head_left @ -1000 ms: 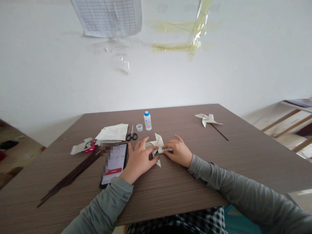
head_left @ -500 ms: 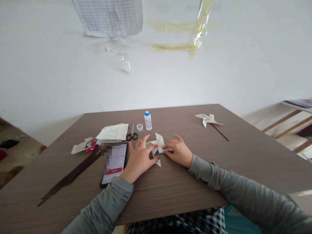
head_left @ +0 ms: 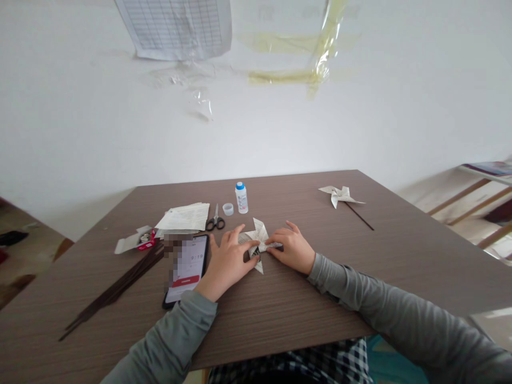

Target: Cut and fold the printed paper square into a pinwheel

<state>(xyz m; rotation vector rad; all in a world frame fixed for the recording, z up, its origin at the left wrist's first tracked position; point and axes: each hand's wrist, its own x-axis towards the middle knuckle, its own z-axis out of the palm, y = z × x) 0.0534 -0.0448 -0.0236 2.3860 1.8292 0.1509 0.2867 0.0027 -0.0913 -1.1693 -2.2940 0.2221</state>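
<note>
A folded printed-paper pinwheel (head_left: 259,236) lies flat on the brown table (head_left: 280,304), between my two hands. My left hand (head_left: 228,262) rests on its left part, fingers spread and the thumb pressing near its centre. My right hand (head_left: 291,247) presses the right flap down with curled fingertips. Part of the paper is hidden under both hands.
A phone (head_left: 187,266) lies left of my left hand. Behind it are dark thin sticks (head_left: 116,290), a small open box (head_left: 134,241), paper sheets (head_left: 184,217), scissors (head_left: 215,220), a small cap (head_left: 228,209) and a glue bottle (head_left: 241,198). A finished pinwheel on a stick (head_left: 341,196) lies far right.
Both hands stay on the folded paper; only the fingertips shift slightly. The view has moved a little.
</note>
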